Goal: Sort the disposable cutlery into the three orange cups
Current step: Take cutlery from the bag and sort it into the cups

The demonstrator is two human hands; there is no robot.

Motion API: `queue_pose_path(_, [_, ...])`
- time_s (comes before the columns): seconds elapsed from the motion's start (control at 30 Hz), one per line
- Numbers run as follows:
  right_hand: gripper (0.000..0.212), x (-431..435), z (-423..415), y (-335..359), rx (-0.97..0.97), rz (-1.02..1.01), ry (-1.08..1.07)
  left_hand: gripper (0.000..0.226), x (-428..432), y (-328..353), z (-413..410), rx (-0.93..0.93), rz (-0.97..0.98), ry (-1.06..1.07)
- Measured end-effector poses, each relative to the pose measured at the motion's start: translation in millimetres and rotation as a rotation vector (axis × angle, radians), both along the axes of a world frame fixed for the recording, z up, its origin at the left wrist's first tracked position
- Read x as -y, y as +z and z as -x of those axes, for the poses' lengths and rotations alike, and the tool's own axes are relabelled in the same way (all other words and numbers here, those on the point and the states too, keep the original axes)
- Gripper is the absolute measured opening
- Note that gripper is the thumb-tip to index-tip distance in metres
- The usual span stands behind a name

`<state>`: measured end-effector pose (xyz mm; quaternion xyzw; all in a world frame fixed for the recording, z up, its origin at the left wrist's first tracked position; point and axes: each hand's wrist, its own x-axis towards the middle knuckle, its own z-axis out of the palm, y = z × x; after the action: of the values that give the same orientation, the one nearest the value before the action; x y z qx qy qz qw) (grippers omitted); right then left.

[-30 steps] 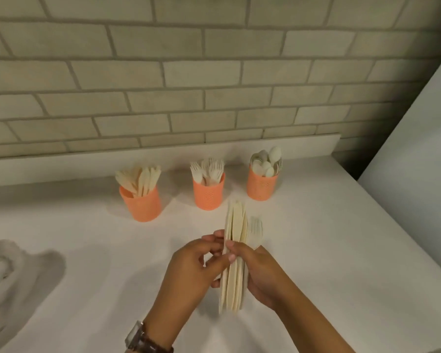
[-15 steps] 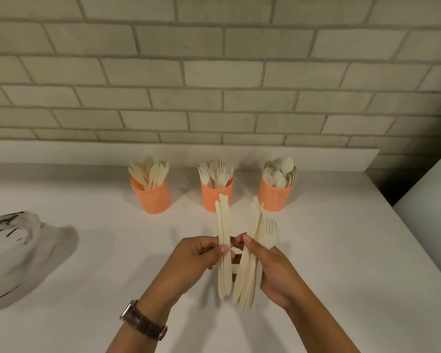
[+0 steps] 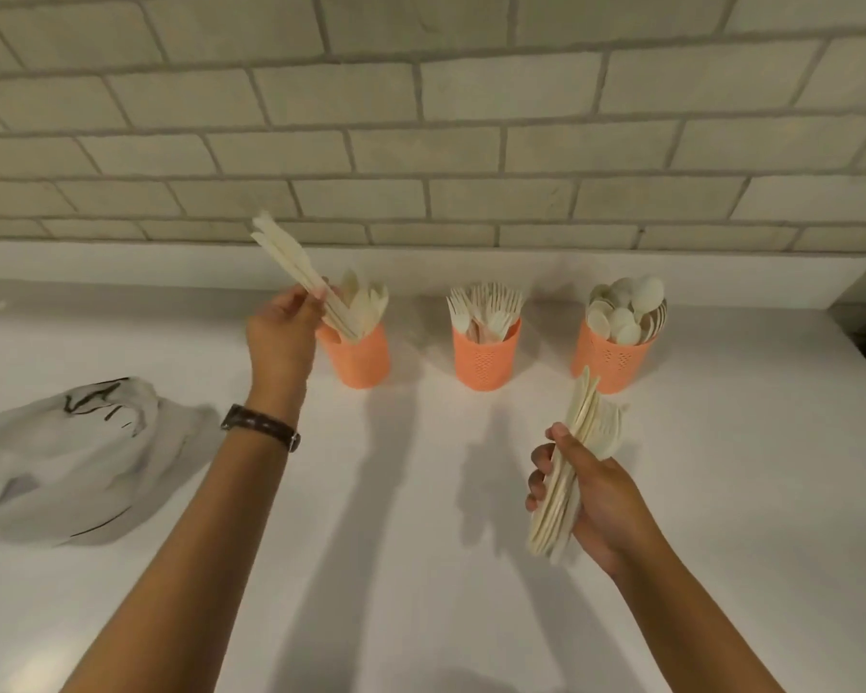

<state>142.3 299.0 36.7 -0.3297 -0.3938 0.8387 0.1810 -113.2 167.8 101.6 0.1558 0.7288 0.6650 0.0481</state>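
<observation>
Three orange cups stand in a row near the wall: the left cup [image 3: 358, 360] holds knives, the middle cup [image 3: 486, 360] forks, the right cup [image 3: 608, 360] spoons. My left hand [image 3: 281, 332] grips a few cream knives [image 3: 291, 265], tilted up to the left, with their lower ends at the left cup's mouth. My right hand [image 3: 586, 497] is low on the right and holds a bundle of cutlery [image 3: 578, 442], knives with a fork beside them, just in front of the right cup.
A crumpled white plastic bag [image 3: 66, 452] lies on the white counter [image 3: 421, 542] at the left. A brick wall with a low white ledge [image 3: 621, 270] runs behind the cups. The counter ends at the right, by a dark gap.
My left hand has pulled a few knives out of the bundle and carried them up and left to the knife cup. My right hand kept the rest and moved right.
</observation>
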Motion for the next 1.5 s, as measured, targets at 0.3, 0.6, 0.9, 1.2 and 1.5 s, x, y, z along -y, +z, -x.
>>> queue_pose_path(0.3, [0.014,3.1,-1.2,2.0,-0.003,-0.010,0.016,0.033,-30.1,-62.3,53.4,0.176,0.271,0.112])
queue_pose_path(0.6, [0.028,8.6,-6.9,10.3,-0.078,-0.074,0.100,0.036,-24.8,-39.8,-41.1,-0.030,0.317,0.019])
queue_pose_path(0.9, [0.038,21.4,-9.9,9.9,-0.071,-0.300,0.192,0.009,-10.2,-28.8,-161.0,0.118,0.307,-0.581])
queue_pose_path(1.2, [0.036,33.1,-8.4,17.6,-0.067,-0.256,0.256,0.009,-7.5,-22.0,-169.7,0.097,0.302,-0.564])
queue_pose_path(1.5, [0.034,31.7,-7.8,20.2,-0.013,-0.237,0.190,0.013,-5.6,-23.3,-157.0,0.320,0.168,-0.562])
